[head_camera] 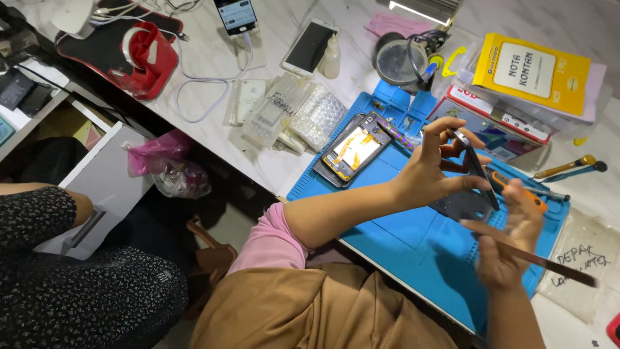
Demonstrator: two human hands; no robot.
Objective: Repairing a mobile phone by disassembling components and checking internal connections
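We log the packages first. At the far right of the counter (213,58) a yellow rectangular pad (531,72) with a white label panel lies on top of a stack of flat printed booklets (497,119). Three clear bubble-wrap pouches (294,113), one with handwriting in marker, lie side by side near the counter's middle. A translucent plastic bag (584,262) with black handwriting lies at the right edge, partly under the mat. A pink plastic bag (161,158) hangs below the counter edge.

Our left hand (429,169) pinches a dark, slim phone part (475,167) by its upper end, thumb and fingers closed on it, and holds it edge-on above the blue silicone mat (400,239). The part looks thin, rigid and glossy black. Our right hand (507,242) is closed around a long, thin dark tool (549,265), whose shaft runs out to the right; its tip lies just beside the part's lower end, but we cannot tell whether they touch.

An opened phone (352,152) with orange-yellow innards showing lies on the mat's upper left. An orange-handled screwdriver (516,190) lies behind the hands.
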